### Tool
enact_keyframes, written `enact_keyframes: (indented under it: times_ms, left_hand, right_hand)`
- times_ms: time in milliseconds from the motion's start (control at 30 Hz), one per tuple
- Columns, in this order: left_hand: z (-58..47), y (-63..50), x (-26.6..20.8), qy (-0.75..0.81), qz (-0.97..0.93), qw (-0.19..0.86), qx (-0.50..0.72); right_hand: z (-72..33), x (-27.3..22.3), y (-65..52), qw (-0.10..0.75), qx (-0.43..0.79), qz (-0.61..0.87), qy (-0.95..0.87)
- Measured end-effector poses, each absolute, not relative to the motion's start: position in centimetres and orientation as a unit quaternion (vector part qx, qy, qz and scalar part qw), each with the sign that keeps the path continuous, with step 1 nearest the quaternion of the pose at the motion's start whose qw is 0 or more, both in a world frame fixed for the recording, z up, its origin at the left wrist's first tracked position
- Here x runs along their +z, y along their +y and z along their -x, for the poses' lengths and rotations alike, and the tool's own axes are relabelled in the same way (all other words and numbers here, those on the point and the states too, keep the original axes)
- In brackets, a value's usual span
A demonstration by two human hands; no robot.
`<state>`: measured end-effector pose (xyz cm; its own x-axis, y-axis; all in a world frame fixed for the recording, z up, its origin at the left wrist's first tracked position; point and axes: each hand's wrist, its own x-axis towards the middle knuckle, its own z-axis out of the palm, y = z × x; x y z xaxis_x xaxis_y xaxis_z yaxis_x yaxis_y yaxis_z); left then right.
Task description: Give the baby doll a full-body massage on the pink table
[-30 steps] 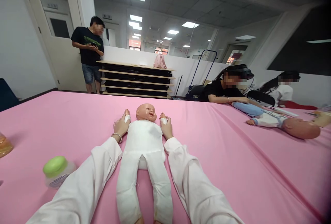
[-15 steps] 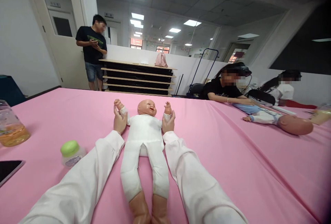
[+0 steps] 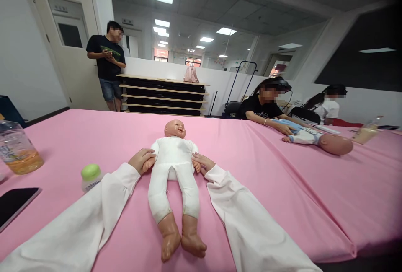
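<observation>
A baby doll in a white cloth suit lies on its back on the pink-covered table, head away from me and bare feet towards me. Both its arms are down along its sides. My left hand is closed over the doll's arm on the left, fingers across the white sleeve, with the doll's small hand just below mine. On the other side my right hand holds the opposite arm near the forearm, its fingers partly hidden behind the doll's hand.
Left of my sleeve stands a jar with a green lid. Beyond it are a phone and a bottle of amber liquid. At the right, a co-worker handles another doll near a second bottle. Another person stands by the door.
Both doll arms have come down from beside its head to its sides, with my hands moving towards me along with them. The view has shifted slightly, so the doll's feet show fully.
</observation>
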<state>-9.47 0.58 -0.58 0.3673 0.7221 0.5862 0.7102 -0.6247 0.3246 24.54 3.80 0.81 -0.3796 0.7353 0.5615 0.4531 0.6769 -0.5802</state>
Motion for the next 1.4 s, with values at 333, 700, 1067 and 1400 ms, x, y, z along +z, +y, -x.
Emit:
enact_keyframes:
  times_ms: [333,700,1067,1400]
  left_hand:
    - [9.1,0.6,-0.4,0.422,-0.856,-0.016,0.298]
    - [7.0,1.6,-0.4,0.531,-0.665,0.037,0.524]
    - [3.5,8.9,1.6,0.665,-0.578,-0.05,0.47]
    - [4.5,10.0,1.3,0.732,-0.605,0.056,0.308]
  right_hand:
    - [-25.8,0.8,3.8,0.394,0.238,0.295,-0.837]
    - [-23.0,0.7,5.2,0.578,0.234,0.396,-0.674]
    - [-17.3,1.5,13.2,0.655,0.126,0.537,-0.517]
    - [-18.4,-0.6,14.7,0.557,0.209,0.56,-0.577]
